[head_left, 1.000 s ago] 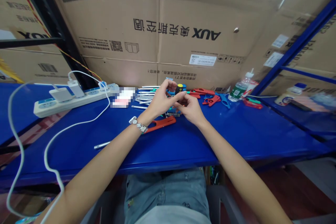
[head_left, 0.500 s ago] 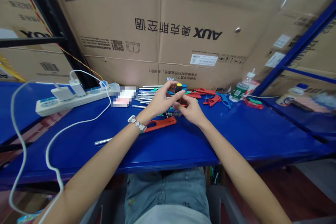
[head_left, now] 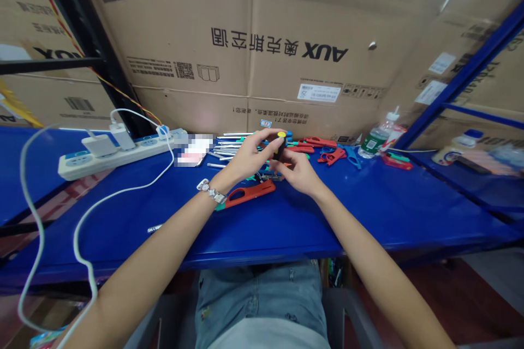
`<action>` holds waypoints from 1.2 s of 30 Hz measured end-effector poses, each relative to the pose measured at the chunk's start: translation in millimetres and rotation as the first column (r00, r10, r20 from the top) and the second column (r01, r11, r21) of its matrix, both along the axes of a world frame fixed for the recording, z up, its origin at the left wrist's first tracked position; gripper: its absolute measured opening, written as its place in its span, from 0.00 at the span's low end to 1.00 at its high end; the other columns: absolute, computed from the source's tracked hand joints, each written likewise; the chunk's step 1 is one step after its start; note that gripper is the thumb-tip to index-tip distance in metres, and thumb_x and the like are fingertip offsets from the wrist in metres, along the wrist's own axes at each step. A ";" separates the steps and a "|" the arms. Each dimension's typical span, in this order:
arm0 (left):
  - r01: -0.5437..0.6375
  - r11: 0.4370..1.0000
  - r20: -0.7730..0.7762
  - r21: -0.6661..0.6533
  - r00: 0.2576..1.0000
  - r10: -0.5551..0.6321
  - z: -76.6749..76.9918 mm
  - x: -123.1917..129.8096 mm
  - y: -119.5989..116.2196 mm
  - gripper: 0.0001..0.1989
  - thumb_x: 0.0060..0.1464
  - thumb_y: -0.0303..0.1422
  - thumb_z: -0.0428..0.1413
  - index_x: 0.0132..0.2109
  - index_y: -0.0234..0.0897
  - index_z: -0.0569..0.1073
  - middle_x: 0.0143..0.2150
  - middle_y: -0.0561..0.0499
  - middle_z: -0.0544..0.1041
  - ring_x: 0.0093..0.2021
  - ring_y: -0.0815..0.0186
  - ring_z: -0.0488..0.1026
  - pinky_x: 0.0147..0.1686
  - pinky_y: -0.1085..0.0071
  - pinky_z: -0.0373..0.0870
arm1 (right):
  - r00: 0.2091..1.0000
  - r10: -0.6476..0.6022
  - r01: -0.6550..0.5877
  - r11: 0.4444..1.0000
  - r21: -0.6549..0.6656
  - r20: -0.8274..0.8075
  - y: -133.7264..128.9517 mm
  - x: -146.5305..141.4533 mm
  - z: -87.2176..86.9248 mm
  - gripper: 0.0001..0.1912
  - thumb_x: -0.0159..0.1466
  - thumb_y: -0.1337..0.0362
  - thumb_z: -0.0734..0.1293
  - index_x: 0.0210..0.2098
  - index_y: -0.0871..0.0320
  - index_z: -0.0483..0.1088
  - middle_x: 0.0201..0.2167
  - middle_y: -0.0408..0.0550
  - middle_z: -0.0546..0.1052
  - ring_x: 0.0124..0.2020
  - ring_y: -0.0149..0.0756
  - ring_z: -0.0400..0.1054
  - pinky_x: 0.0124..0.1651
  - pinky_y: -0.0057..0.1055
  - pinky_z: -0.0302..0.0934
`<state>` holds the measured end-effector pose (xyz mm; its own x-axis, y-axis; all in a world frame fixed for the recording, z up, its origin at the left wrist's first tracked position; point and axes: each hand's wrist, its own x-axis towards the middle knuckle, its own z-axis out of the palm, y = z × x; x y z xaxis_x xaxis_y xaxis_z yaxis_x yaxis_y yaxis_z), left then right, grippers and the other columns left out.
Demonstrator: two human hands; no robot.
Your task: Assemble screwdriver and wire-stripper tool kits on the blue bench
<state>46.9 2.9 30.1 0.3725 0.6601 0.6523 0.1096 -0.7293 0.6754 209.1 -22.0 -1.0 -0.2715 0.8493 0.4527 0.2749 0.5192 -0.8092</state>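
The step in hand looks like driver work on a small piece: the person's left hand [head_left: 251, 155] has its fingers closed around a screwdriver [head_left: 280, 147], black-handled with a yellow end, which stands nearly upright over the middle of the bench [head_left: 368, 212]. The right hand [head_left: 302, 175] is drawn in just beside it, its fingers bent close together beneath the handle; whether they are clamped on the shaft, a workpiece or nothing cannot be told, and the screwdriver's tip is hidden too.

Below the hands lies a small metal piece [head_left: 272, 177], partly covered. Nearer the person, an orange-red plastic handle [head_left: 254, 194] with a long opening lies flat, near the left wrist. Metal rods [head_left: 225, 151] are bunched beyond the left hand, and red plastic parts [head_left: 319, 142] lie past the right one.

Judging from this pose, the next move calls for the right fingers to steady whatever is under the tip while the left ones turn the handle, pressure kept in line with the shaft. A tilt could let the tip slip, and the hands themselves block much of the view, so touch would have to guide the fit
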 end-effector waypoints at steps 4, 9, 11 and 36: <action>-0.051 0.999 0.040 -0.012 0.998 0.051 0.4 1.8 -0.4 0.07 0.60 0.37 0.60 0.39 0.38 0.72 0.36 0.50 0.76 0.38 0.66 0.74 0.39 0.68 0.70 | 0.998 -0.066 0.066 0.998 0.018 0.011 -0.4 -1.7 -0.8 0.18 0.62 0.46 0.70 0.33 0.55 0.69 0.27 0.45 0.74 0.29 0.36 0.70 0.32 0.35 0.66; -0.147 0.989 0.113 -0.019 0.982 0.149 -2.3 6.0 2.2 0.10 0.58 0.36 0.62 0.39 0.39 0.68 0.39 0.50 0.76 0.39 0.67 0.73 0.38 0.69 0.68 | 0.991 -0.101 0.098 0.995 -0.034 -0.092 0.7 -4.3 -4.8 0.22 0.58 0.43 0.72 0.28 0.53 0.65 0.23 0.43 0.72 0.25 0.37 0.71 0.27 0.34 0.65; -0.169 0.986 0.099 -0.007 0.981 0.169 -1.9 0.0 3.4 0.07 0.63 0.36 0.57 0.40 0.39 0.69 0.39 0.49 0.76 0.39 0.67 0.73 0.38 0.69 0.68 | 0.990 -0.098 0.094 0.995 -0.044 -0.097 -0.8 -3.3 -3.3 0.23 0.59 0.41 0.71 0.29 0.54 0.67 0.26 0.45 0.75 0.25 0.38 0.72 0.28 0.35 0.67; 0.061 0.998 -0.624 0.029 0.781 -0.030 -41.6 -21.1 -4.0 0.07 0.62 0.31 0.56 0.37 0.38 0.79 0.36 0.48 0.80 0.35 0.63 0.75 0.37 0.66 0.69 | 0.477 -0.532 0.617 0.770 0.165 0.700 -13.7 19.0 -17.8 0.16 0.65 0.51 0.64 0.27 0.54 0.69 0.28 0.48 0.79 0.33 0.44 0.74 0.34 0.33 0.56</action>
